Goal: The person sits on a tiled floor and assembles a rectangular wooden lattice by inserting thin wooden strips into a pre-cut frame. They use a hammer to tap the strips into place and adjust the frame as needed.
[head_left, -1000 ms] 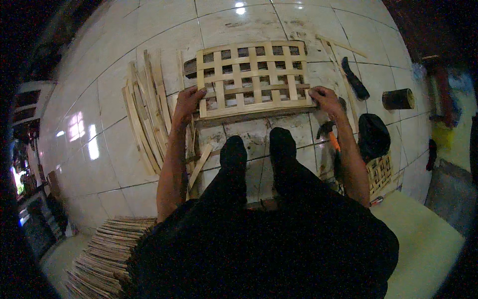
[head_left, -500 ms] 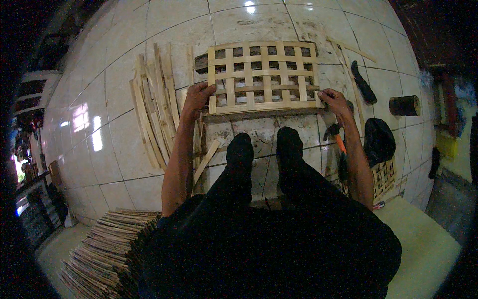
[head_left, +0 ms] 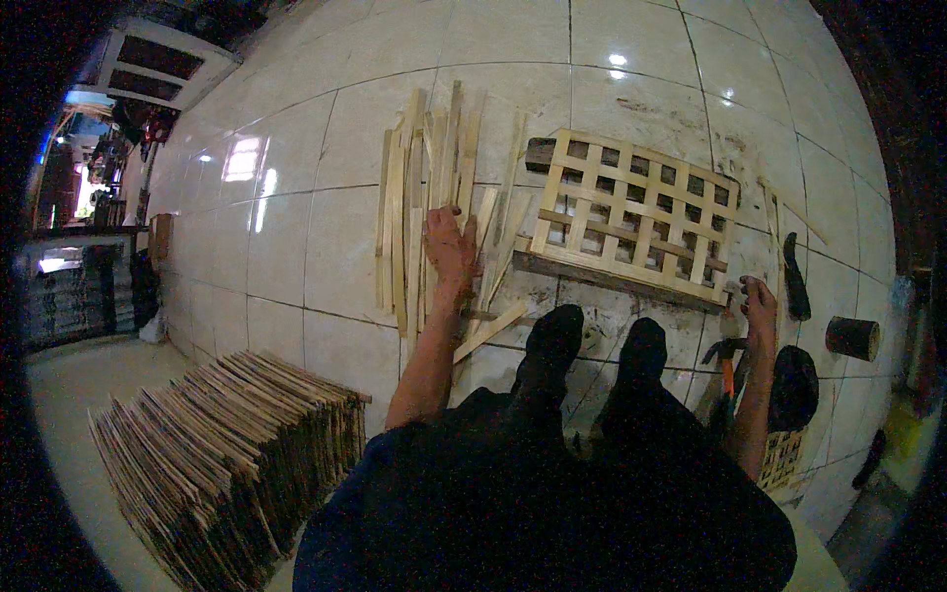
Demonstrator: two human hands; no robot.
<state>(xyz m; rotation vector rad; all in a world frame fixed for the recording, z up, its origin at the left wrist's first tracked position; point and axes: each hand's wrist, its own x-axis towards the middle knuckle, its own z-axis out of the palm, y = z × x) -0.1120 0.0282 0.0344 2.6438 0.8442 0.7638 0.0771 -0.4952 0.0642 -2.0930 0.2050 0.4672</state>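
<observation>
A woven lattice of pale flat bamboo strips (head_left: 639, 211) lies on a dark wooden board (head_left: 631, 281), in front of my feet. Left of it, my left hand (head_left: 451, 247) reaches over a spread of loose bamboo strips (head_left: 400, 217), its fingers apart; no strip is visibly lifted. My right hand (head_left: 759, 304) hovers by the near right corner of the lattice, fingers loosely bent and apart, with nothing visible in them. Just below that hand, a hammer (head_left: 728, 367) with a dark head and an orange part on its handle lies on the floor.
A tall stack of thin woven panels (head_left: 237, 444) stands at the lower left. On the right are a curved black object (head_left: 795, 279), a dark cylinder (head_left: 853, 337), a black bag-like bundle (head_left: 794, 387) and another lattice piece (head_left: 782, 459). Tiled floor (head_left: 326, 237) surrounds everything.
My left hand has let go of the lattice's left edge and moved left onto the loose strips. My right hand has come off its right edge. The view has turned left.
</observation>
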